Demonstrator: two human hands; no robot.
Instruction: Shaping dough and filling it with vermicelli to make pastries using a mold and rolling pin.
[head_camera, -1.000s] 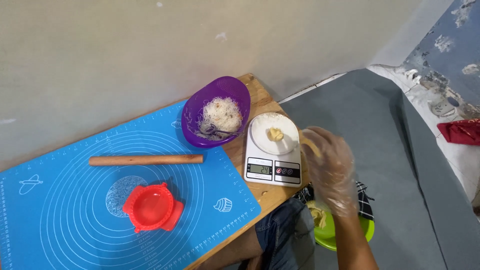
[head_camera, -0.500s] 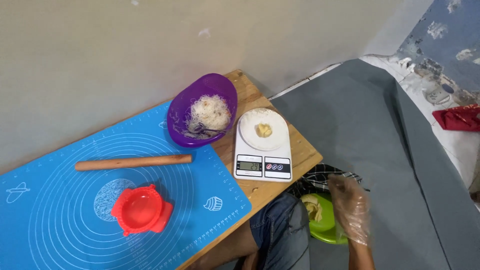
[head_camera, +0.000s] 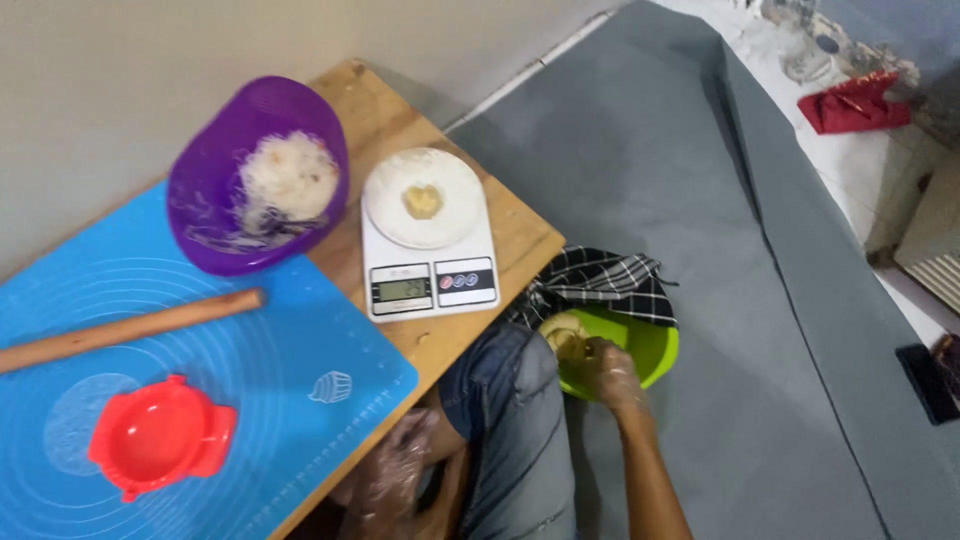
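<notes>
My right hand (head_camera: 606, 372), in a clear plastic glove, reaches down into a green bowl (head_camera: 648, 348) on the grey floor covering; its fingers close on yellowish dough (head_camera: 562, 333) inside. My left hand (head_camera: 398, 470), also gloved, rests low beside my knee under the table edge, holding nothing that I can see. On the table a white kitchen scale (head_camera: 428, 240) carries a small lump of dough (head_camera: 422, 200). A purple bowl (head_camera: 222, 240) beside it holds shredded white filling (head_camera: 290, 175).
A blue silicone mat (head_camera: 200, 400) covers the wooden table (head_camera: 520, 235), with a wooden rolling pin (head_camera: 120, 328) and a red dumpling press (head_camera: 155, 440) on it. A black checked cloth (head_camera: 600, 280) lies behind the green bowl. A red cloth (head_camera: 850, 105) lies far right.
My right hand dropped from beside the scale to the green bowl on the floor and went into the dough. The view swung closer and to the right.
</notes>
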